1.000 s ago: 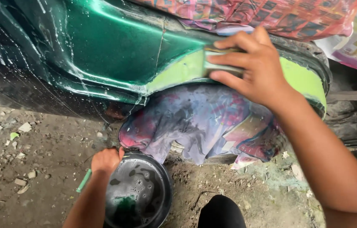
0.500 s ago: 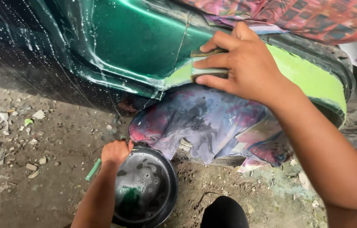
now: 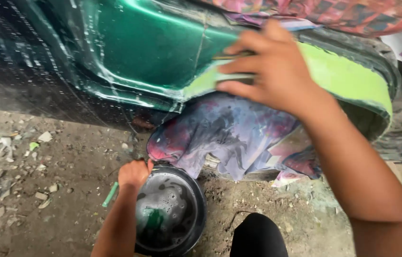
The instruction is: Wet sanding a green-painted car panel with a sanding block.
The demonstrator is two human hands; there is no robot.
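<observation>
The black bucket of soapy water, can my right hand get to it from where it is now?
Probably yes. The right hand presses a sanding block on the light green arch; the black bucket sits open below it, only the left hand at its rim. It would carry the block along.

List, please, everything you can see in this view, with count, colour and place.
car body panel: one, dark green, wet, across the top
wheel-arch filler strip: one, light green, along the arch, upper right
sanding block: one, greenish, mostly hidden, pressed on the strip under the right hand
stained cloth: one, purple and red, hanging in the wheel opening
patterned cloth: one, red, along the top edge
bucket: one, black, holding soapy water, on the ground at bottom centre
ground: dirt, littered with small debris
left hand: at the bucket rim, fist closed
right hand: on the block, blurred
</observation>
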